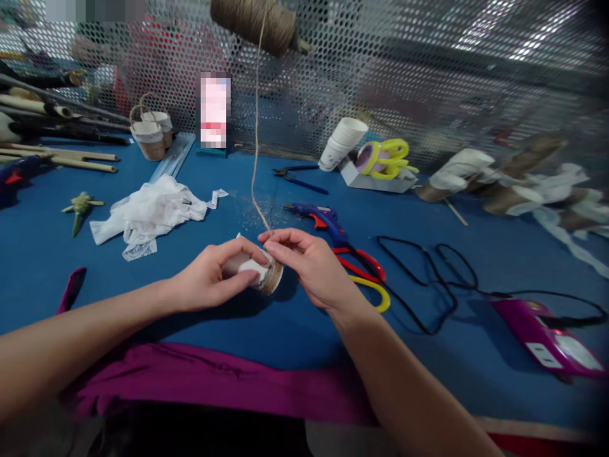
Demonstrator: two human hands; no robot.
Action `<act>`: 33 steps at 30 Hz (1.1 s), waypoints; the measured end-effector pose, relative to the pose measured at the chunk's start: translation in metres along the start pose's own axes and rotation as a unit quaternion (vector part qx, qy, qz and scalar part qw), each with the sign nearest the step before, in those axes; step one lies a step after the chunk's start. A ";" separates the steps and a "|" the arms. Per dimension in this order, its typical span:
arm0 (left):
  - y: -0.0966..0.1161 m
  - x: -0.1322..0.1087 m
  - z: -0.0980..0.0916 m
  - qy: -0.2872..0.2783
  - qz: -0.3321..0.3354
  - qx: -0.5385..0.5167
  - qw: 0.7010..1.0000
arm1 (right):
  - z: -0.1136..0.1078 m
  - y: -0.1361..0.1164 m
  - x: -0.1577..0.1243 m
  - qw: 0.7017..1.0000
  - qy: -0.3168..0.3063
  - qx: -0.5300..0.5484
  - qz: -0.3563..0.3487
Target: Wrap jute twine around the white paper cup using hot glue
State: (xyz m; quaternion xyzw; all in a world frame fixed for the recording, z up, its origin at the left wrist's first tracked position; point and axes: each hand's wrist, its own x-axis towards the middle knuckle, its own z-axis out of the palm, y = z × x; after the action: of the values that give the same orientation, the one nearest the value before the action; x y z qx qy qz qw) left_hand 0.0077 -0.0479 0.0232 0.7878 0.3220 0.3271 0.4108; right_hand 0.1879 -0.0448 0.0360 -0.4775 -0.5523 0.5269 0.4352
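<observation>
My left hand [221,273] grips a white paper cup [251,270] lying on its side, its thumb and fingers closed round the wall. Brown twine is wound about one end of the cup. At that end my right hand [314,263] pinches the twine [257,139] between thumb and fingertips. The twine runs up from my fingers to a large brown spool [254,25] hanging on the mesh. Just beyond my right hand lies a blue glue gun [326,219] with a red trigger. Scissors [375,289] with red and yellow handles lie partly behind the right wrist.
Crumpled white lace [159,209] and dark pliers [302,179] lie farther back. Stacked paper cups [343,143] stand near a white box [378,181] with yellow-handled scissors. A black cable [432,279] loops right to a purple power strip [547,336]. Perforated metal mesh [404,76] rises behind.
</observation>
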 end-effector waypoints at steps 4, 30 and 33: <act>0.001 0.000 0.000 -0.012 -0.015 -0.044 0.999 | 0.001 0.001 -0.001 1.000 -0.007 0.022 0.009; -0.002 0.000 -0.002 0.033 -0.040 0.092 0.994 | -0.095 0.020 0.042 0.850 0.284 -0.444 -0.017; -0.002 0.001 -0.003 0.045 -0.029 0.102 0.993 | -0.103 0.037 0.054 0.850 0.278 -0.447 -0.008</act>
State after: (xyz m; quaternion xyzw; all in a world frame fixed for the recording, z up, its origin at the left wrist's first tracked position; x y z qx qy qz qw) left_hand 0.0056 -0.0451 0.0228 0.8001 0.3947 0.3156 0.3232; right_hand 0.2827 0.0254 0.0042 -0.7424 -0.5878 0.0650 0.3148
